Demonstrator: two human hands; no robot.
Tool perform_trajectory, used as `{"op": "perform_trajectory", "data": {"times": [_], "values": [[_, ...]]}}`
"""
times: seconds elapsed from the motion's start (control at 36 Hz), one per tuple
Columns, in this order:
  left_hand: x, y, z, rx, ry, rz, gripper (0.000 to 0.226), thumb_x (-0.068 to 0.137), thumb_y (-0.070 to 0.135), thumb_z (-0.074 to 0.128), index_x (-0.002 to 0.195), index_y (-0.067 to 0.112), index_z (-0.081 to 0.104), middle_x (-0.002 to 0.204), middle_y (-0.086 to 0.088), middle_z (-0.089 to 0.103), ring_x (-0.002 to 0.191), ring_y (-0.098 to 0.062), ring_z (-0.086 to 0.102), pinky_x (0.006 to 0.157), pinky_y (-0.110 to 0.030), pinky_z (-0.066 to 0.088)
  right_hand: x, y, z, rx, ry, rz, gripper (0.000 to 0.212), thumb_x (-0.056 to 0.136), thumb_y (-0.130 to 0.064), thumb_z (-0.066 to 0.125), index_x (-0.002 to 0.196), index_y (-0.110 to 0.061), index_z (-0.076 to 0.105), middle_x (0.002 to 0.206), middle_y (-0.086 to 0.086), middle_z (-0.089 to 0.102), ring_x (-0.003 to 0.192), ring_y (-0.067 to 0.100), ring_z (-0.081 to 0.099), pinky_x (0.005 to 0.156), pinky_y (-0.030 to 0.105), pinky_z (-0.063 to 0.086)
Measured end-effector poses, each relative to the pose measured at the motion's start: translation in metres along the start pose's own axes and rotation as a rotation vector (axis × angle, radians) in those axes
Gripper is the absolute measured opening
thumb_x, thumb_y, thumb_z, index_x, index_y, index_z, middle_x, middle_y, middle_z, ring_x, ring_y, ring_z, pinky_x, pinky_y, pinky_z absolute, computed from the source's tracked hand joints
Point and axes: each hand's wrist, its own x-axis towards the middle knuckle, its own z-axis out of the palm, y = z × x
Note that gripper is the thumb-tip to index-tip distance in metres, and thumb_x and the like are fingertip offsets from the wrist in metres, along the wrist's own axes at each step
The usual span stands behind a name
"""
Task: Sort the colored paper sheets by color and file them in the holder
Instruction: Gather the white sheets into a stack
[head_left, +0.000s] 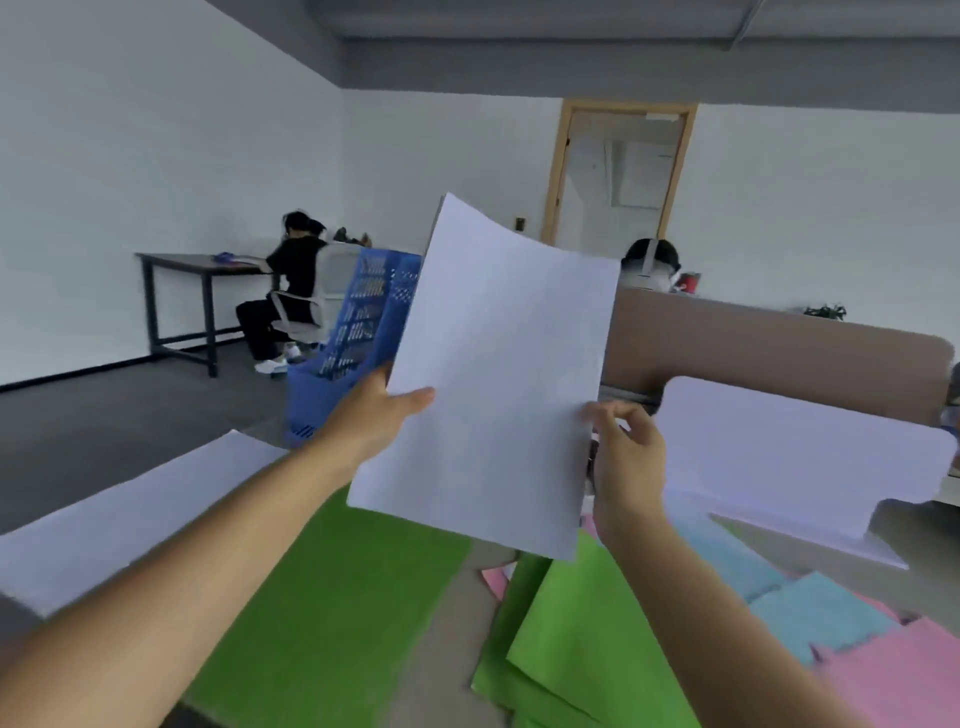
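I hold a stack of white sheets (498, 374) upright in the air at mid-frame. My left hand (374, 415) grips its left edge, thumb across the front. My right hand (626, 457) pinches the lower right edge. Behind the sheets, at their left, stands the blue plastic file holder (353, 343), partly hidden by them. On the table below lie green sheets (343, 597), a second green pile (582, 644), light blue sheets (810, 608) and pink sheets (904, 675). More white sheets (119, 519) lie at the left.
A white curved sheet or board (800, 457) stands at the right, in front of a brown desk partition (769, 353). Far off, a person sits on a chair (291, 291) at a dark table (187, 265). A door (618, 171) is in the back wall.
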Motion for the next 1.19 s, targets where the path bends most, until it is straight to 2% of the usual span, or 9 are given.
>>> {"op": "perform_trajectory", "data": {"times": [0.14, 0.25, 0.33, 0.5, 0.67, 0.83, 0.94, 1.06, 1.19], "values": [[0.013, -0.022, -0.092, 0.112, 0.039, -0.218, 0.038, 0.087, 0.020, 0.071, 0.124, 0.017, 0.062, 0.116, -0.002, 0.067, 0.105, -0.026, 0.065, 0.098, -0.043, 0.049, -0.018, 0.044, 0.081, -0.021, -0.165, 0.174, 0.014, 0.077, -0.013, 0.066, 0.067, -0.018, 0.058, 0.067, 0.005, 0.060, 0.064, 0.021, 0.054, 0.065, 0.047, 0.053], [0.015, -0.042, -0.149, 0.235, 0.109, -0.290, 0.032, 0.078, 0.019, 0.078, 0.108, 0.016, 0.069, 0.102, -0.002, 0.072, 0.091, -0.023, 0.069, 0.081, -0.033, 0.053, -0.047, 0.071, 0.127, -0.096, -0.233, 0.298, 0.021, 0.081, -0.014, 0.068, 0.080, -0.019, 0.047, 0.070, 0.004, 0.059, 0.055, 0.023, 0.054, 0.053, 0.036, 0.052], [0.017, -0.056, -0.180, 0.385, 0.188, -0.320, 0.024, 0.072, 0.015, 0.082, 0.092, 0.011, 0.070, 0.091, -0.004, 0.072, 0.083, -0.024, 0.069, 0.069, -0.028, 0.052, -0.071, 0.089, 0.156, -0.089, -0.334, 0.366, 0.024, 0.080, -0.012, 0.066, 0.084, -0.020, 0.045, 0.094, 0.017, 0.066, 0.074, 0.040, 0.068, 0.058, 0.045, 0.059], [0.024, -0.095, -0.223, 0.535, 0.221, -0.423, 0.029, 0.074, 0.017, 0.081, 0.099, 0.005, 0.070, 0.097, -0.009, 0.071, 0.091, -0.028, 0.068, 0.086, -0.037, 0.053, -0.109, 0.100, 0.194, -0.054, -0.500, 0.467, 0.021, 0.085, 0.005, 0.049, 0.093, -0.013, 0.041, 0.087, 0.019, 0.064, 0.047, 0.030, 0.060, 0.055, 0.045, 0.059], [0.026, -0.127, -0.245, 0.574, 0.312, -0.467, 0.014, 0.086, 0.016, 0.066, 0.080, 0.008, 0.056, 0.081, -0.006, 0.053, 0.072, -0.021, 0.047, 0.064, -0.027, 0.034, -0.132, 0.110, 0.215, -0.097, -0.555, 0.520, 0.027, 0.087, 0.009, 0.039, 0.099, -0.015, 0.041, 0.098, 0.017, 0.061, 0.054, 0.033, 0.063, 0.051, 0.038, 0.059], [0.036, -0.158, -0.262, 0.652, 0.318, -0.506, 0.035, 0.083, 0.008, 0.060, 0.064, 0.021, 0.034, 0.075, -0.003, 0.038, 0.074, -0.020, 0.037, 0.064, -0.028, 0.026, -0.140, 0.129, 0.228, -0.159, -0.582, 0.579, 0.024, 0.087, 0.007, 0.042, 0.094, -0.016, 0.044, 0.097, 0.020, 0.063, 0.052, 0.033, 0.066, 0.051, 0.037, 0.059], [0.035, -0.166, -0.258, 0.731, 0.218, -0.564, 0.012, 0.088, 0.012, 0.063, 0.096, 0.020, 0.056, 0.099, -0.003, 0.056, 0.094, -0.024, 0.053, 0.080, -0.030, 0.041, -0.140, 0.142, 0.232, -0.206, -0.589, 0.620, 0.017, 0.087, 0.005, 0.046, 0.091, -0.011, 0.049, 0.095, 0.023, 0.066, 0.053, 0.031, 0.068, 0.056, 0.042, 0.061], [0.038, -0.175, -0.253, 0.837, 0.192, -0.581, 0.042, 0.090, 0.017, 0.064, 0.131, 0.011, 0.057, 0.131, -0.007, 0.057, 0.119, -0.027, 0.053, 0.094, -0.031, 0.043, -0.134, 0.149, 0.236, -0.231, -0.620, 0.682, 0.017, 0.087, 0.005, 0.049, 0.096, -0.010, 0.050, 0.094, 0.023, 0.067, 0.053, 0.028, 0.069, 0.056, 0.039, 0.060], [0.042, -0.183, -0.247, 0.850, 0.195, -0.609, 0.039, 0.087, 0.011, 0.069, 0.124, 0.006, 0.062, 0.126, -0.010, 0.061, 0.117, -0.028, 0.056, 0.094, -0.032, 0.045, -0.129, 0.153, 0.237, -0.245, -0.643, 0.708, 0.018, 0.088, 0.003, 0.051, 0.099, -0.011, 0.050, 0.093, 0.022, 0.068, 0.054, 0.029, 0.070, 0.054, 0.036, 0.059]]}}
